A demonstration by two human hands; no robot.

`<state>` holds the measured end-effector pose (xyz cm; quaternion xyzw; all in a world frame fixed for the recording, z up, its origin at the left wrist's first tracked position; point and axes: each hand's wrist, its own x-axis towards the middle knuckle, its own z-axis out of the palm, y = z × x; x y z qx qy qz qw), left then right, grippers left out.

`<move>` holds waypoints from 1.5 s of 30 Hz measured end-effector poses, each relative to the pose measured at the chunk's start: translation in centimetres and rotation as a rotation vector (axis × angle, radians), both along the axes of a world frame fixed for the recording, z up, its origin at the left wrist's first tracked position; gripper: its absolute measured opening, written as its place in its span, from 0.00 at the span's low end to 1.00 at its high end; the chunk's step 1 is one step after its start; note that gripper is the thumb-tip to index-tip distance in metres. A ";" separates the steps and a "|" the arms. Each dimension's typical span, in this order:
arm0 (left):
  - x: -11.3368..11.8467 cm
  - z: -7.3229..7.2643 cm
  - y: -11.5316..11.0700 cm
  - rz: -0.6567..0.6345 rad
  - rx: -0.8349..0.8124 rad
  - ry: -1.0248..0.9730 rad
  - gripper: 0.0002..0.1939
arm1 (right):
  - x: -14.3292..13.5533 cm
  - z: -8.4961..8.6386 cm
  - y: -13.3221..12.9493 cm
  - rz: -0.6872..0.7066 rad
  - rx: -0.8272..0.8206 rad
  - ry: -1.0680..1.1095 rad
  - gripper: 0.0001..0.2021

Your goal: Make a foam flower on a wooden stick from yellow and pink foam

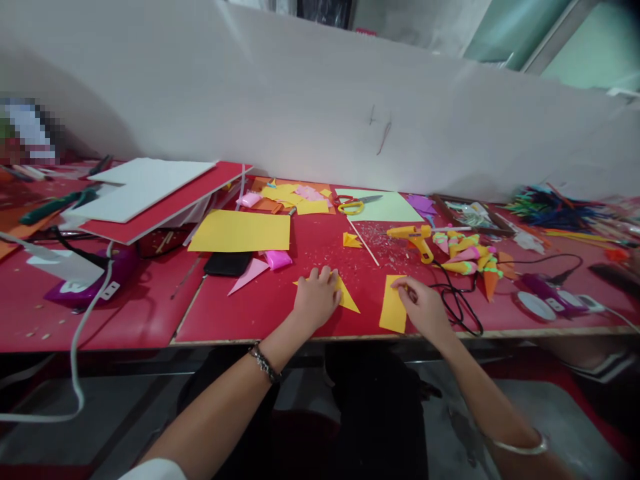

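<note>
My left hand [316, 297] lies palm down over a yellow paper triangle [349, 300], its fingers stretched out on the sheet. Much of that triangle is hidden beneath the hand. With thumb and fingertips, my right hand [425, 308] pinches the upper right edge of a yellow paper rectangle [393, 307] near the front edge of the table. A small folded yellow paper piece [352, 239] sits farther back between the two hands. To the left of my left hand are a pink paper triangle [249, 276] and a bright pink packet [278, 259].
A yellow glue gun [413, 235] with a looping black cord lies beside decorated paper cones [465, 251]. Scissors [355, 204] rest on a pale green sheet [395, 208]. At left stand stacked boards [145, 187] and a purple power strip [95, 287]. Pipe cleaners [555, 210] are at right.
</note>
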<state>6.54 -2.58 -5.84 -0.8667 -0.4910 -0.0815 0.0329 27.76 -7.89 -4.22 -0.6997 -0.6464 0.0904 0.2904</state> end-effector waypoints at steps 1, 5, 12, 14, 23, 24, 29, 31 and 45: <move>0.0 0.0 0.0 0.003 0.005 -0.008 0.23 | -0.3 0.7 0.7 0.039 0.028 0.093 0.09; -0.1 0.0 0.0 0.011 -0.006 -0.029 0.22 | -3.6 3.4 5.5 0.164 0.133 0.346 0.09; -0.5 0.0 0.0 -0.010 -0.001 -0.054 0.22 | -10.6 2.8 18.8 0.119 -0.014 0.896 0.05; -0.6 -0.1 0.0 -0.008 -0.008 -0.060 0.22 | -11.7 2.1 21.9 0.086 -0.009 0.935 0.07; -0.6 -0.1 0.1 -0.003 -0.007 -0.078 0.21 | -10.4 -0.3 24.3 0.176 -0.111 0.872 0.18; -0.7 -0.1 0.1 -0.005 0.000 -0.076 0.22 | -9.9 -0.2 23.6 0.196 -0.129 0.850 0.16; -1.2 0.1 -0.1 0.003 0.034 -0.110 0.31 | -7.2 1.3 17.6 0.351 -0.229 0.745 0.08; -1.5 0.2 -0.2 0.013 0.015 -0.127 0.34 | -6.3 1.7 14.5 0.415 -0.276 0.687 0.07; -2.8 1.4 -0.2 -0.210 -0.295 -0.605 0.27 | -5.2 1.2 0.8 0.715 -0.175 0.049 0.24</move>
